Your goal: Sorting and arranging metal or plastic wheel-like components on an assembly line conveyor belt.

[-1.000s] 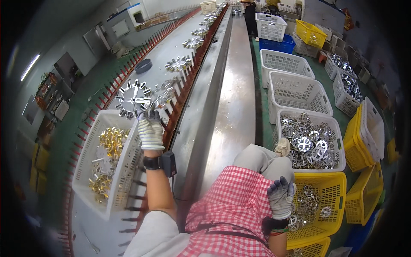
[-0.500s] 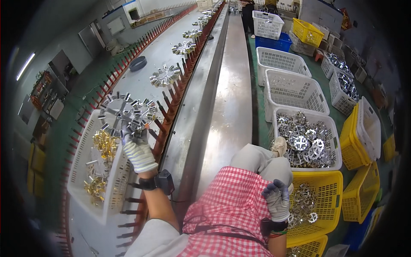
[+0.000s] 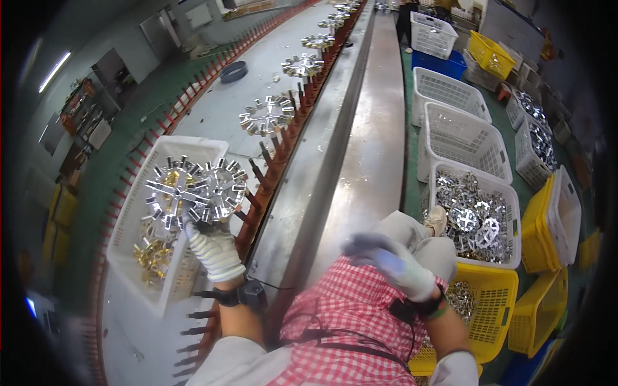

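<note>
My left hand (image 3: 214, 252), in a striped glove, grips a shiny spoked metal wheel (image 3: 175, 194) with small rectangular pieces around its rim. It is held over a white basket (image 3: 166, 307) containing gold and silver metal parts. Close beside it is a second, similar wheel (image 3: 225, 188), partly overlapped by the first; whether my hand also touches it I cannot tell. My left fingertips are hidden behind the metal. Over my lap, above the checkered apron, my gloved right hand (image 3: 394, 262) is smeared by motion. I see nothing clearly in it.
More spoked wheels (image 3: 267, 116) stand along a row of reddish-brown pegs (image 3: 257, 174). A long metal ledge (image 3: 360, 141) runs between me and the line. To my right stand white baskets (image 3: 465, 140), a white basket of silver parts (image 3: 468, 212) and yellow baskets (image 3: 492, 309).
My right hand has moved left and forward from beside the yellow basket to over my lap. My left hand still holds the wheel, now tilted more face-on. The whole view has shifted slightly.
</note>
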A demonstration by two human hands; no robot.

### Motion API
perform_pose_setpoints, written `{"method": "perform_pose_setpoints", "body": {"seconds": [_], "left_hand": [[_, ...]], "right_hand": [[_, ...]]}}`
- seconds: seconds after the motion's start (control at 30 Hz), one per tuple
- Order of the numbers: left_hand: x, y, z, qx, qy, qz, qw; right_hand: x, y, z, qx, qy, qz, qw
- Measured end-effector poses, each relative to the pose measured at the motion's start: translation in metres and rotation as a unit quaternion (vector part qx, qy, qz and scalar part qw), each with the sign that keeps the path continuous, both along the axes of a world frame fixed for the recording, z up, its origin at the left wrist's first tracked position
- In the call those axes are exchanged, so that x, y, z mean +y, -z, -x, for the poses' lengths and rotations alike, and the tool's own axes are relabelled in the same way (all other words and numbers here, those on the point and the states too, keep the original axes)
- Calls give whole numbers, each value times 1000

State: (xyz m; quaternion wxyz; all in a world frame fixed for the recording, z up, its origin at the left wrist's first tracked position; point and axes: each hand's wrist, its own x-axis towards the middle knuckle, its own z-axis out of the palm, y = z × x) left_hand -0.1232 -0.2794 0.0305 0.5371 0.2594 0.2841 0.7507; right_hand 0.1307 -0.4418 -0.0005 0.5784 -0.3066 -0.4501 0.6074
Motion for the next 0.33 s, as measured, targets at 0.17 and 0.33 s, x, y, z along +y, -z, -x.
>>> {"method": "perform_pose_setpoints", "body": {"seconds": [0.17, 0.33], "left_hand": [[-27, 6, 34, -7, 33, 25, 999], [-51, -33, 56, 3, -11, -15, 1000]], "right_hand": [[133, -11, 96, 123, -99, 46, 986], [163, -64, 175, 32, -128, -57, 990]]}}
